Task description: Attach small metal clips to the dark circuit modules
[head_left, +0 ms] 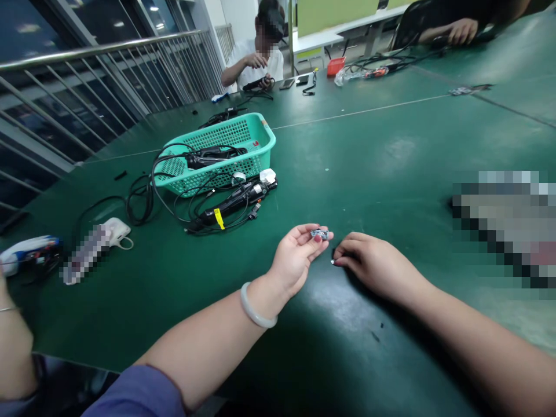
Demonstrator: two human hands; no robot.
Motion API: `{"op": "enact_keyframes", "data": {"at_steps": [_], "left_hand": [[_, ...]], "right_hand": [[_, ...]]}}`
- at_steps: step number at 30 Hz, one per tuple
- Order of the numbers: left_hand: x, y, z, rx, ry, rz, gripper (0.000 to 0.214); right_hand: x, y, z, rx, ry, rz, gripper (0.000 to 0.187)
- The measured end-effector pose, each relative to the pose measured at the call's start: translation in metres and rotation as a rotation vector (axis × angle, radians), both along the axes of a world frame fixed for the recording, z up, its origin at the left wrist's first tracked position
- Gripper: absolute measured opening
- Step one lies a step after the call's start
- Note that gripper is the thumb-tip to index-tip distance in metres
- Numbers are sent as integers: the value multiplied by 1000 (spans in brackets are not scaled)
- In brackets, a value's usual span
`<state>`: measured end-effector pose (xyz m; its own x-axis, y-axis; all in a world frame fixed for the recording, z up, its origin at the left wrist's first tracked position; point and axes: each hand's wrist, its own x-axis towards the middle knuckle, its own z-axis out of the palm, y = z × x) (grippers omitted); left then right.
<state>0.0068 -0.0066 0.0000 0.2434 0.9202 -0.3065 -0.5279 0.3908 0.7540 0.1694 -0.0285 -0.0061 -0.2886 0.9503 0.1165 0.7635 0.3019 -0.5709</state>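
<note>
One wide, smooth green desk extends past both hands, its near edge showing at lower left. A turquoise perforated plastic basket stands beyond the left hand, with a long black cabled device just before it; green surface spreads rightward from them. The left hand pinches a small silvery-blue rectangular piece over the desk. The right hand has fingers bent inward at a tiny white bit; whether gripped, I cannot tell.

single head-worn view, facing forward and down, left hand and right hand near, green table stretching ahead
</note>
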Motion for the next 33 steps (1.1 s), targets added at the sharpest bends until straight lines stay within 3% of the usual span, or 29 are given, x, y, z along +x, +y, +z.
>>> {"op": "enact_keyframes", "data": {"at_steps": [6,9,12,18,22,28,30,33], "left_hand": [[0,-1,-1,4,-13,9,15],[0,-1,-1,-8,-17,18,15],[0,0,0,-16,-20,29,15],[3,-1,1,-11,4,43,20],[3,-2,0,15,25,48,21],[3,-2,0,31,39,49,21],[3,-2,0,32,43,51,22],[3,-2,0,45,53,52,24]], "right_hand": [[7,-1,6,-26,12,18,13],[8,1,8,42,24,-47,16],[0,3,6,91,-69,-110,18],[-11,2,1,165,-192,-74,22],[-11,0,2,148,-130,-109,18],[-18,-1,0,111,-223,-56,21],[-15,-2,2,168,-226,-47,21],[-9,-4,7,388,-211,-104,21]]}}
